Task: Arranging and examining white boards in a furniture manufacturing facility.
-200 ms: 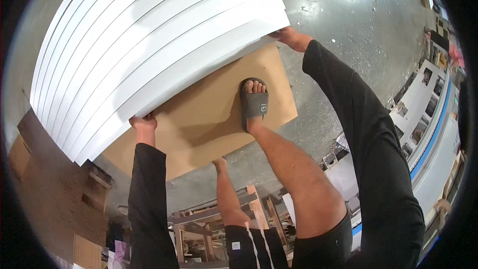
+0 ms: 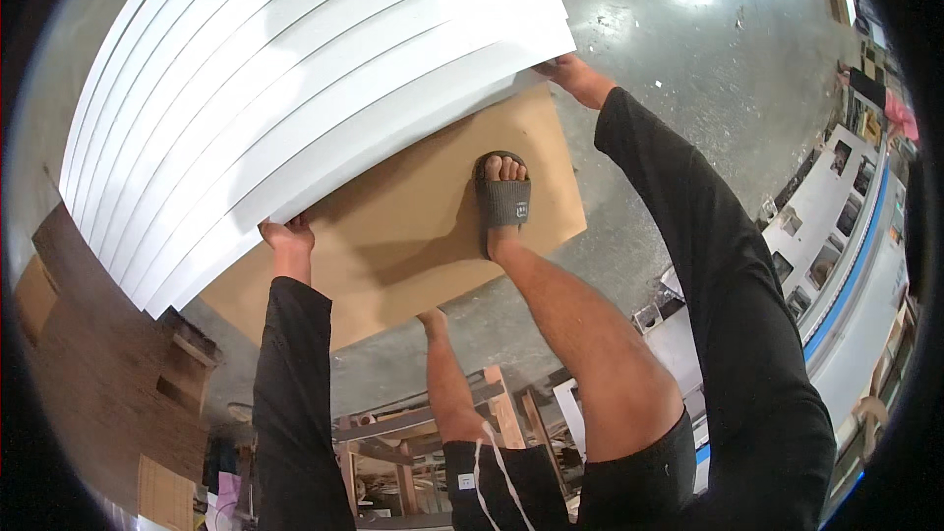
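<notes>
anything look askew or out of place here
Yes, mildly. The long white panels are fanned, their ends stepped rather than flush. A dark grey ribbed slide sandal, worn on a foot, rests on the flat brown board, an odd spot for footwear. Small white scraps litter the shiny grey floor.

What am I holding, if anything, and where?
White panel stack, by its near edge: right hand by the right corner, left hand farther left; grip partly hidden.
</notes>
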A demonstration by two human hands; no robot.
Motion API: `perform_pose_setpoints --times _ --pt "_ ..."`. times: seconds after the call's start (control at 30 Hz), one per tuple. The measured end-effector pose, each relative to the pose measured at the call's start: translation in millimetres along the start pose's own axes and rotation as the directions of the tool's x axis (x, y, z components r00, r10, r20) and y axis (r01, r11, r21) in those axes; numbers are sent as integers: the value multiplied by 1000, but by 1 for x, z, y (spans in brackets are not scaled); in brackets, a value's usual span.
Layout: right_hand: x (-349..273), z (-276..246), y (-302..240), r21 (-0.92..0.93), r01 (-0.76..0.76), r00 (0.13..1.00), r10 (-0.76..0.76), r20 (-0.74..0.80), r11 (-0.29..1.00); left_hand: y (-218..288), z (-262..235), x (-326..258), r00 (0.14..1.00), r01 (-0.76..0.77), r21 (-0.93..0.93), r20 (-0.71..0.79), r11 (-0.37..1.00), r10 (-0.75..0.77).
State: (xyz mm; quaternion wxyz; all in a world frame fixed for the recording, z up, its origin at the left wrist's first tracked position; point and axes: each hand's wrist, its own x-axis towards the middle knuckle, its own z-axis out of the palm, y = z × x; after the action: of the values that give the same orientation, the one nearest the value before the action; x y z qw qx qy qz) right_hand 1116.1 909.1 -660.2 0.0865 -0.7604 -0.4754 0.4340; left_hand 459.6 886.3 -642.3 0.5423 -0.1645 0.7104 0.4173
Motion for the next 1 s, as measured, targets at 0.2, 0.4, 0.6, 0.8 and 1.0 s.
perform_pose_setpoints --times 0.2,0.4,0.6,0.8,1.0 --pt "-51 57 -46 274 -18 1000 17 7 962 38 -64 0 988 -144 368 107 918 112" --pt "-217 79 -25 16 -129 962 129 -240 991 -29 -133 -123 818 -452 837 527 308 -231" --pt "-447 135 -37 320 -323 912 383 -148 891 -46 -201 -272 842 -280 937 343 207 -416" --pt "-649 172 -52 395 -544 826 556 94 740 -30 -201 -355 790 -473 866 499 163 -356" --pt "-861 194 -16 124 -254 955 228 191 959 -34 -202 -434 674 -549 735 671 399 -310"
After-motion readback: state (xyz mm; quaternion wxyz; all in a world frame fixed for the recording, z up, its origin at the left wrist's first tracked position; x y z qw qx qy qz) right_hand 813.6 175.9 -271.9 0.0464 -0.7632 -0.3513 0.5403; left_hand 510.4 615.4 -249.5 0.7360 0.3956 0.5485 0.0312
